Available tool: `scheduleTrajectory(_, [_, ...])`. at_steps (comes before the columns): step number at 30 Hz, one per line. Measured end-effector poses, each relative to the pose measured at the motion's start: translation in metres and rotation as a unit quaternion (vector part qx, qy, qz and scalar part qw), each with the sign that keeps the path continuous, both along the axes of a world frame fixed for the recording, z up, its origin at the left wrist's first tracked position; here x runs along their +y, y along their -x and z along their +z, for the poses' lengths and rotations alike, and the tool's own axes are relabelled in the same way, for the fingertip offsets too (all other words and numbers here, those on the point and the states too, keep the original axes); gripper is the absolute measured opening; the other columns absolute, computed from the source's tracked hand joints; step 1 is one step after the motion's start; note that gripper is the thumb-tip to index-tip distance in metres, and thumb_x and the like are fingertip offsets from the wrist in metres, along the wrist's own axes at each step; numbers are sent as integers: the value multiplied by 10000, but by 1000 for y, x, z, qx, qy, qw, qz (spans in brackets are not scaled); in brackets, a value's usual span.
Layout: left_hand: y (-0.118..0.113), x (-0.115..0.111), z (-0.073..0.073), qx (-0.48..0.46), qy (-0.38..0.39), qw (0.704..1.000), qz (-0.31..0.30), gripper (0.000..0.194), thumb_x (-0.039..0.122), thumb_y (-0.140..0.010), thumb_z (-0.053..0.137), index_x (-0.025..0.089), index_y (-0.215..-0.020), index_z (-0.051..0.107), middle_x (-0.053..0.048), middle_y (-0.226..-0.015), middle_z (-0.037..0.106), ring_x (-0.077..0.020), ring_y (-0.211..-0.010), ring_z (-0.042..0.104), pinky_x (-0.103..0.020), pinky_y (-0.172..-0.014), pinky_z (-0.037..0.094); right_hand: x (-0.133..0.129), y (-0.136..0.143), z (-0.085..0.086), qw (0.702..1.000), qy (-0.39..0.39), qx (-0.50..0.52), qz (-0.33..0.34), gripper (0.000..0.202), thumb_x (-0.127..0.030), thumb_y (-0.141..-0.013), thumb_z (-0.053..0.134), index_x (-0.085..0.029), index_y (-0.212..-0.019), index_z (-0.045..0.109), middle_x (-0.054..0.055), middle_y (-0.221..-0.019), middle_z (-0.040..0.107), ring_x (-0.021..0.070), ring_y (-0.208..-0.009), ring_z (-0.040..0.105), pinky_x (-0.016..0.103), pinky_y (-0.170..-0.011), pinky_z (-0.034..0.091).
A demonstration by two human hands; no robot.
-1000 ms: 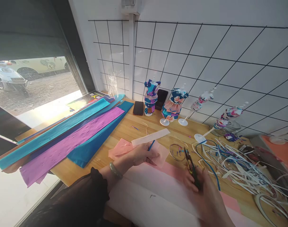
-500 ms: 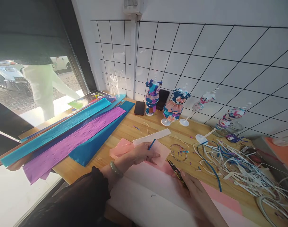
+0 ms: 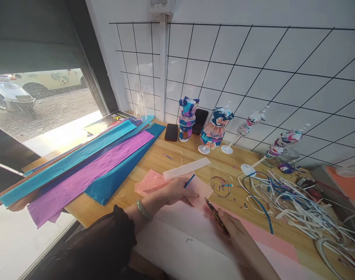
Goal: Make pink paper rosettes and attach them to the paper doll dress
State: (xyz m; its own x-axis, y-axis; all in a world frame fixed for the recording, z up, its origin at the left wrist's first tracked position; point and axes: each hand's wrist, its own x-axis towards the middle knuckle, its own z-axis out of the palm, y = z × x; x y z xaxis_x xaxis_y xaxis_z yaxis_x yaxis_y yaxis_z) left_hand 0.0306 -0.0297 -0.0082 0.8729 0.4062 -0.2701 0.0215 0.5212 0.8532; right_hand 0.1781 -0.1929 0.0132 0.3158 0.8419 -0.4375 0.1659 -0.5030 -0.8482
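Note:
My left hand [image 3: 179, 191] pinches a small pale pink paper piece [image 3: 201, 190], and a short blue strip [image 3: 190, 180] sticks up from between its fingers. In my right hand [image 3: 230, 225] are small dark scissors [image 3: 214, 212], their tips pointing up and left near the lower edge of that piece. A large pale pink sheet [image 3: 177, 241] lies beneath both hands. Behind my left hand rest a pale strip [image 3: 187, 168] and a crumpled salmon-pink piece [image 3: 150, 182].
Long teal and purple sheets [image 3: 93, 177] lie at the left. Phones [image 3: 171, 132] and small decorated dress forms [image 3: 215, 128] stand or lie by the wall. At right are tangled white strips [image 3: 302, 206], a wire ring [image 3: 220, 187] and a grey box [image 3: 326, 182].
The pink piece and blue strip in my left hand have shifted slightly right. My right hand and the scissors have moved slightly left. The person outside the window is out of view.

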Motion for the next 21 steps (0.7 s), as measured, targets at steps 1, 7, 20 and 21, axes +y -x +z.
scheduleTrajectory(1, [0,0,0,1,-7,1000,-3,360,248,-543,792,113,-837,634,-38,-751,644,-141,-639,628,-259,-553,542,0,1,1,1000,0,6,-3,523,-607,-792,417,-170,-899,685,77,-931,687,210,-839,615,260,-668,477])
scheduleTrajectory(7, [-1,-2,-4,9,-45,998,-36,425,281,-564,784,115,-922,627,-77,-837,657,-170,-687,642,-276,-563,544,1,7,1,999,-25,-16,19,495,-602,-787,428,-178,-762,683,52,-654,657,191,-630,591,252,-526,451])
scheduleTrajectory(20, [-2,-4,-7,36,-62,997,-37,408,269,-580,770,104,-918,614,-90,-861,639,-197,-742,644,-341,-642,552,0,7,-4,999,-15,-29,10,487,-598,-792,426,-179,-823,670,75,-862,688,221,-814,611,267,-657,477])
scheduleTrajectory(21, [-2,-4,-7,38,-62,997,-37,414,269,-577,771,102,-923,616,-89,-856,639,-196,-736,643,-342,-641,553,0,6,-5,999,-20,-37,17,487,-600,-792,425,-179,-817,668,75,-858,690,225,-830,611,272,-684,478])
